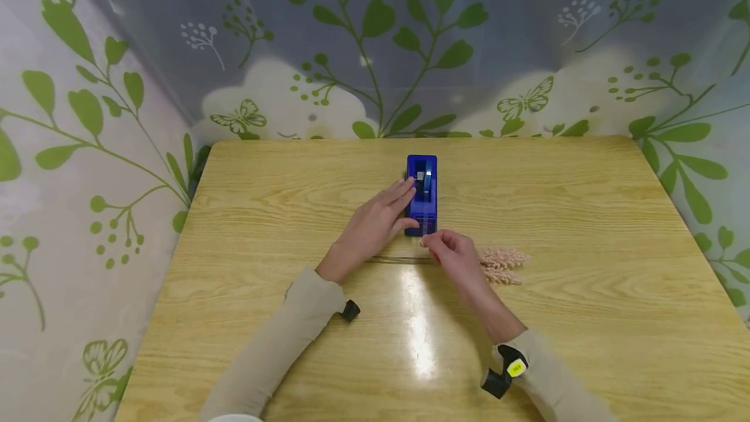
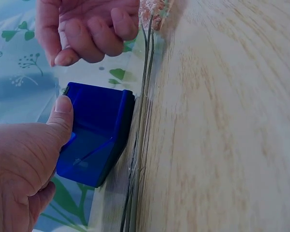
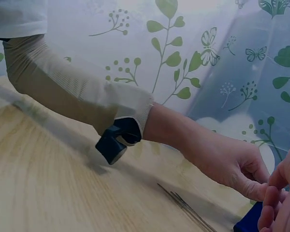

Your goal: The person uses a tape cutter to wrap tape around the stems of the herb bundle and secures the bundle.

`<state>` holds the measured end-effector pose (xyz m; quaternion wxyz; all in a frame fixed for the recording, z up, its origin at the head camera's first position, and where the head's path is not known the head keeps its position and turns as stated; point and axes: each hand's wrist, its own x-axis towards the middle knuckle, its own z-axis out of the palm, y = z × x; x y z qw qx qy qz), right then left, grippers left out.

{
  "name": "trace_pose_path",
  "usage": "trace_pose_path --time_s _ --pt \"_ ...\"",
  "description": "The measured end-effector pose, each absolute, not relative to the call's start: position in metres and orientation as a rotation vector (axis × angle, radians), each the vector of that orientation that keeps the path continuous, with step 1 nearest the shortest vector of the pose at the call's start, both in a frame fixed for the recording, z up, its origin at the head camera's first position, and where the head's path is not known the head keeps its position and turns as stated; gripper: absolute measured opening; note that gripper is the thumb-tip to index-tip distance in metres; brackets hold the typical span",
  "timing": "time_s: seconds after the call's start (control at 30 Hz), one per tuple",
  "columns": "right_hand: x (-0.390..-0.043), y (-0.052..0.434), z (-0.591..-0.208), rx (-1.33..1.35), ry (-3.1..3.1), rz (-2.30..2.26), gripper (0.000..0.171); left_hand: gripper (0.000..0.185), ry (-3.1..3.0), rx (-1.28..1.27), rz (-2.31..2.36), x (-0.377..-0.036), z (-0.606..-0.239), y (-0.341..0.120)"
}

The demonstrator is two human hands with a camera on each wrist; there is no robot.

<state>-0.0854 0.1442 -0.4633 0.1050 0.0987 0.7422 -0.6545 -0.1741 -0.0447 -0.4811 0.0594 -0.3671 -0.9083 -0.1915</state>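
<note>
A blue tape dispenser (image 1: 418,206) stands on the wooden table, its long side pointing away from me. My left hand (image 1: 375,221) holds it from the left, the thumb near its front end and the fingers along its side. In the left wrist view, that thumb presses the dispenser (image 2: 99,116) by its toothed cutter. Just in front of the cutter, my right hand (image 1: 458,258) pinches the end of a thin clear strip of tape (image 1: 426,224). Close before the dispenser lie thin dried stems (image 1: 404,260) with fluffy pink flower heads (image 1: 505,257), partly covered by my right hand.
The wooden table (image 1: 246,213) reaches back to a curtain (image 1: 375,83) printed with green leaves and butterflies, which also runs along both sides. A white rounded rim (image 1: 234,418) shows at the bottom edge. Black wrist cameras sit on both sleeves.
</note>
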Motion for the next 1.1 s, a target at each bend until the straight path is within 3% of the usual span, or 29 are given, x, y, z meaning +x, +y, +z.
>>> trace_pose_path --time_s 1.1 --pt "-0.041 0.143 -0.472 0.237 2.340 -1.951 0.022 0.069 -2.744 -1.113 -0.593 -0.173 -0.481 -0.044"
